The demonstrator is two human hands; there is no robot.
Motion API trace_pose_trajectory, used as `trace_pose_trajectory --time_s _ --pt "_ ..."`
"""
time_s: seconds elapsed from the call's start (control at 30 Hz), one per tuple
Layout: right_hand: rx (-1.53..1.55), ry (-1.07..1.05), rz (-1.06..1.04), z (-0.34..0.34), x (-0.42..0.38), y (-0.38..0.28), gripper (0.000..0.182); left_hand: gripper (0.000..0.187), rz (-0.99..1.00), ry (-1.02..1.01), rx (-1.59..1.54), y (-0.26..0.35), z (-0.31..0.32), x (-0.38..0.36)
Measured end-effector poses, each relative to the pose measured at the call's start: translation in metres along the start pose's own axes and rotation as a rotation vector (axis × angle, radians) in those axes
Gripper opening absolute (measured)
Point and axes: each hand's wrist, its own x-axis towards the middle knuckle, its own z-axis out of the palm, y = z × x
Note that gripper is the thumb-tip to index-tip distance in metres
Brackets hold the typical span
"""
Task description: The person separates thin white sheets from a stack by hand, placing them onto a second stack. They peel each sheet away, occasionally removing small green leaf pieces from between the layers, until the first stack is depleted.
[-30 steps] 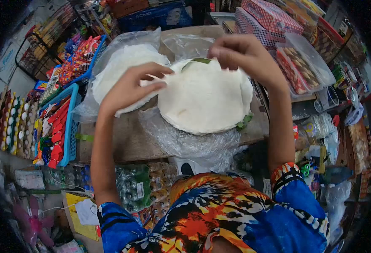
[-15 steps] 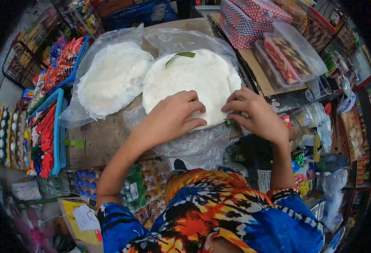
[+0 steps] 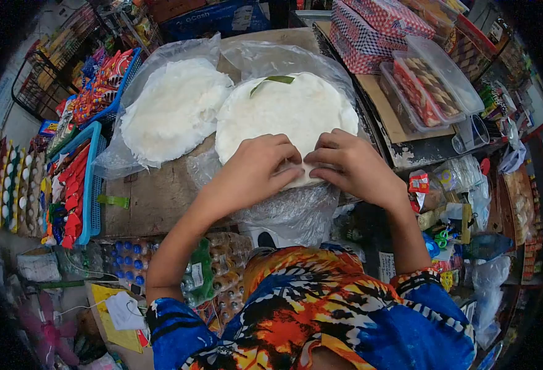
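Note:
A round stack of thin white wrappers (image 3: 284, 111) lies on clear plastic in front of me, a green strip (image 3: 280, 79) resting at its far edge. My left hand (image 3: 259, 165) is at the stack's near edge, thumb and fingers closed in a pinch on a wrapper. Close beside it, my right hand (image 3: 348, 165) pinches the same near edge, its fingers curled. The fingertips partly hide what they grip. To the left, looser white wrappers (image 3: 169, 111) are spread on another plastic bag (image 3: 114, 161).
Blue baskets (image 3: 92, 185) of packets stand at the left, near egg trays (image 3: 21, 191). A green strip (image 3: 113, 201) lies on the brown tabletop (image 3: 151, 206). Plastic containers (image 3: 432, 92) and checkered boxes (image 3: 370, 37) sit at the right. Crumpled plastic (image 3: 296, 213) hangs at the front edge.
My right hand has moved left along the near edge, closer to my left hand, and its fingers have drawn together. The left hand has stayed nearly in place.

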Motion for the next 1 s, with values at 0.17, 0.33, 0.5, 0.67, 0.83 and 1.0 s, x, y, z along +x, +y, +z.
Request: trace_pose_trajectory --time_s 0.17,0.33,0.5,0.67,0.83,1.0 --pt "0.000 -0.019 -0.045 0.007 0.005 0.007 0.016 0.015 -0.043 -0.014 -0.044 0.002 0.000 -0.005" --pt "0.019 -0.009 -0.053 0.008 0.008 0.008 0.012 0.014 0.022 -0.002 0.147 0.005 0.006 -0.003" --pt "0.075 0.017 -0.026 0.010 0.010 0.011 0.014 0.015 -0.087 -0.001 0.085 0.001 0.006 -0.001" --pt "0.144 0.066 0.030 0.014 0.014 0.012 0.016 0.017 -0.155 0.099 -0.072 0.004 0.007 -0.004" --pt "0.244 0.034 0.093 0.009 0.016 0.009 0.018 0.018 -0.090 0.231 0.123 -0.004 0.010 -0.002" --pt "0.064 0.091 0.048 0.016 0.023 0.003 0.021 0.018 0.076 0.316 0.333 0.007 0.014 0.002"
